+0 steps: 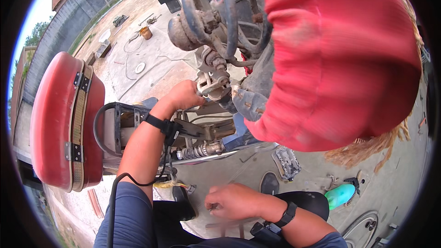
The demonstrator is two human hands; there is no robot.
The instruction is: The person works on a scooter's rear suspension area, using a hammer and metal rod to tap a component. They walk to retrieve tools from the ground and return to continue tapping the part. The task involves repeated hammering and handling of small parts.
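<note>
My left hand [186, 95] reaches to a rusty metal linkage [212, 82] below a coil spring [223, 18], its fingers closed at the lower bracket, partly hidden there. My right hand [228, 200] is low in front of me, somewhat blurred, with curled fingers around something I cannot make out. A red fabric cover [340, 64] with straw-like fringe fills the upper right beside the spring. Under my left arm is the vehicle's metal frame [193, 128] with a shock absorber [197, 150]. A red hard top box [55, 119] sits at the left.
On the concrete floor [280, 193] lie a greasy metal tray [285, 163], a green bottle [340, 195] and a metal ring part [358, 227]. Farther back are a brown can [145, 33], a dark bin [169, 1] and scattered tools [120, 19] before a wall [78, 14].
</note>
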